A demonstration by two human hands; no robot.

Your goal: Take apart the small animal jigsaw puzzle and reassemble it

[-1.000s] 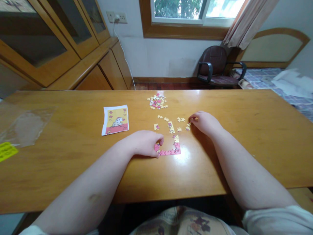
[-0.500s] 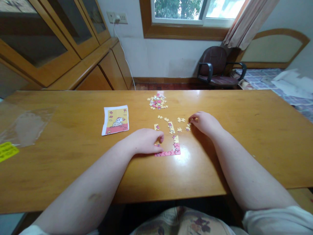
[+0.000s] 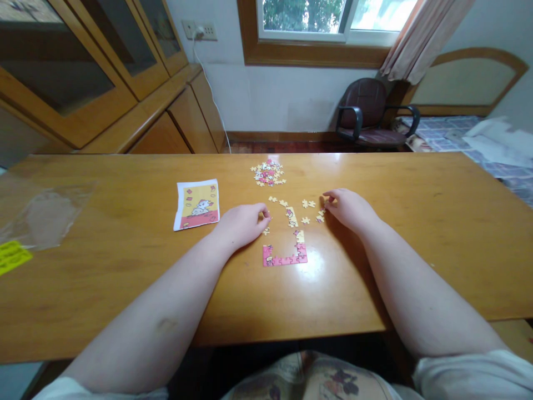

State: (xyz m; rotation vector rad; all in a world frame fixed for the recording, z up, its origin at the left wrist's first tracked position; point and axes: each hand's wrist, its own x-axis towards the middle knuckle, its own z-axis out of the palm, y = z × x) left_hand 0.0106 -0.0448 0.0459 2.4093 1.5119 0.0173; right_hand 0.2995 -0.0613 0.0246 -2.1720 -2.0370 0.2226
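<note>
My left hand (image 3: 249, 221) has its fingers pinched on a small yellow puzzle piece (image 3: 270, 217), mostly hidden beneath the fingertips. Just below those fingers lies another yellow piece (image 3: 266, 230). My right hand (image 3: 348, 206) rests on the table, index finger and thumb slightly apart, beside a small group of joined pieces (image 3: 320, 218). Between the hands are a joined yellow strip (image 3: 292, 216) and several loose yellow pieces (image 3: 305, 220). Nearer to me lies an assembled pink and yellow puzzle border (image 3: 287, 260), shaped like a U.
A heap of mixed puzzle pieces (image 3: 268, 173) sits toward the table's far edge. At left lie a picture sheet (image 3: 197, 205) showing a cartoon animal and a clear plastic bag (image 3: 45, 216) with a yellow label. Beyond the table stands an office chair (image 3: 366, 111).
My left hand has moved up and away from the border's left corner, uncovering it, and now covers a yellow piece. My right hand's index finger has lifted slightly.
</note>
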